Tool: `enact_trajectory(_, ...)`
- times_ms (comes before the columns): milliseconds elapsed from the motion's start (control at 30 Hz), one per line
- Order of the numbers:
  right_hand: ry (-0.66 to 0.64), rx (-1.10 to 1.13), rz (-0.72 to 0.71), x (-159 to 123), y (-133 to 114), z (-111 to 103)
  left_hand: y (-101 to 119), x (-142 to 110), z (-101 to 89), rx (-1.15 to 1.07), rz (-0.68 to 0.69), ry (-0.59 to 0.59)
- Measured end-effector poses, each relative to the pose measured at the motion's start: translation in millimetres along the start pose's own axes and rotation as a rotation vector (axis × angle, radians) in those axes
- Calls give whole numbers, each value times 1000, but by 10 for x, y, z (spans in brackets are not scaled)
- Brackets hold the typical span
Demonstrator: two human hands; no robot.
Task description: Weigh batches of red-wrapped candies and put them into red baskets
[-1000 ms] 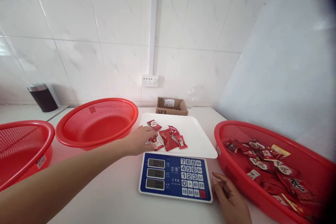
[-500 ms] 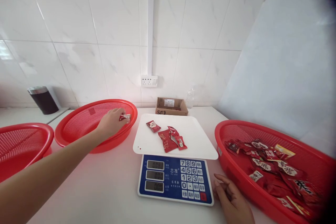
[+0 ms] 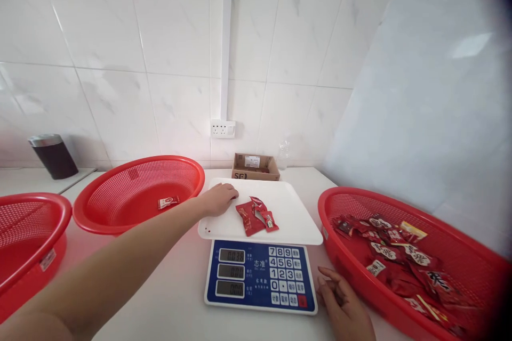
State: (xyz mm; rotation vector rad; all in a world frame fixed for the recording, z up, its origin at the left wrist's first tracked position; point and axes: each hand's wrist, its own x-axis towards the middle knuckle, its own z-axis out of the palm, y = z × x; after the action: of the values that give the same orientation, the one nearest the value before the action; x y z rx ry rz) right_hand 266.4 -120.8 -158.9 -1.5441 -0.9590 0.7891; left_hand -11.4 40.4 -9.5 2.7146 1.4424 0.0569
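My left hand (image 3: 221, 200) reaches over the left part of the white tray (image 3: 288, 197) of a blue-and-white digital scale (image 3: 260, 277). Its fingers are closed on a small red snack packet, almost wholly hidden by them. Right of these fingertips lie several red snack packets (image 3: 251, 217) on the tray, bunched together. Beside the keypad's right edge, my right hand (image 3: 346, 303) rests on the table, fingers loosely bent and apart, holding nothing. One red-and-white packet (image 3: 168, 202) lies in the red basket (image 3: 86, 216) behind my left forearm.
At right stands a large red basket (image 3: 326, 213) with many red packets (image 3: 418, 256). Another red basket (image 3: 60, 240) is at far left. Behind the scale are a cardboard box (image 3: 256, 175) and a clear plastic bottle (image 3: 284, 154). A dark canister (image 3: 56, 157) stands back left.
My left hand has let a packet go into the left basket and moved right onto the tray, over the packet lying there. The scale reading has dropped. My right hand stays beside the scale.
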Motion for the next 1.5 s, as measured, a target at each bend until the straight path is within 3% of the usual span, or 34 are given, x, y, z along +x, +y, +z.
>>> enact_trajectory(100,-6,11,3,-1,9,-6,-135,-83,-109,48,-128,62)
enact_trajectory(233,-16,-13,-11,-4,5,-15,-513,-379,-305,139,-318,188)
enact_trajectory(333,-8,-14,-23,-5,-4,-13,-712,-553,-387,176,-376,207)
enact_trajectory(433,6,-14,-42,-7,-12,-7,-577,-572,-342,157,-328,188)
enact_trajectory(667,21,3,-71,-19,-14,-4,446,-221,-66,-246,146,-72)
enact_trajectory(767,12,11,-57,-14,-2,-1,621,-81,13,-193,158,-76)
enact_trajectory(967,-28,50,-39,35,71,-20,430,-55,7,-121,-35,121)
enact_trajectory(1233,-32,53,-18,41,63,-12,-396,-474,-485,58,-463,380)
enact_trajectory(1300,-37,70,-1,37,62,-3,-530,-524,-525,136,-474,404)
enact_trajectory(1367,-52,88,12,37,69,0,-517,-506,-486,175,-426,399)
enact_trajectory(1500,-41,101,-1,44,86,-8,-41,-307,-239,-16,-160,298)
